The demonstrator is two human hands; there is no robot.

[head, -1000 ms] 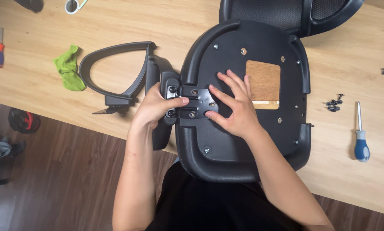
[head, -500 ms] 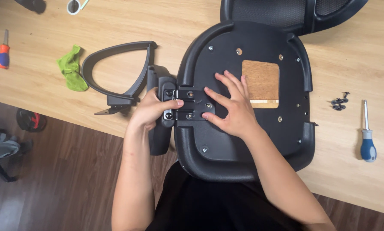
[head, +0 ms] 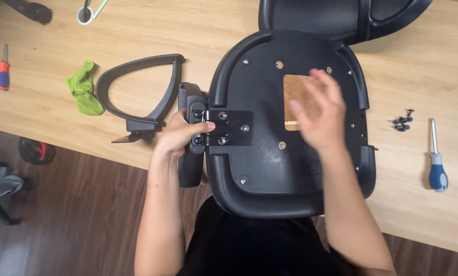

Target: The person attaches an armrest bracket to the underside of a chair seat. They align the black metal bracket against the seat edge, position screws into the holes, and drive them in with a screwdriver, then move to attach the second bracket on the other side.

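Since the earlier frame the right hand (head: 316, 115) has lifted off the bracket plate (head: 229, 128) and moved right; it is now blurred over the tan square patch (head: 295, 97), fingers spread and loosely open, holding nothing visible. The left hand (head: 180, 134) remains closed around the armrest mount (head: 190, 135), thumb pressed on the bracket plate's left end.

The chair seat (head: 270, 168) lies underside up at the near edge of the tabletop (head: 137, 30), against the person's body. Its shell is smooth, moulded black plastic with a raised rim and rounded corners, dotted with bright metal screw heads. The bracket plate is flat, rectangular black metal carrying several screws. The mesh backrest (head: 321, 15) adjoins the seat's far edge.

A detached armrest (head: 137, 92), a curved black plastic loop, lies left of the seat. Beside it sits a crumpled green cloth (head: 83, 89). A blue-handled screwdriver (head: 436, 158) and loose black screws (head: 402, 121) lie to the right.
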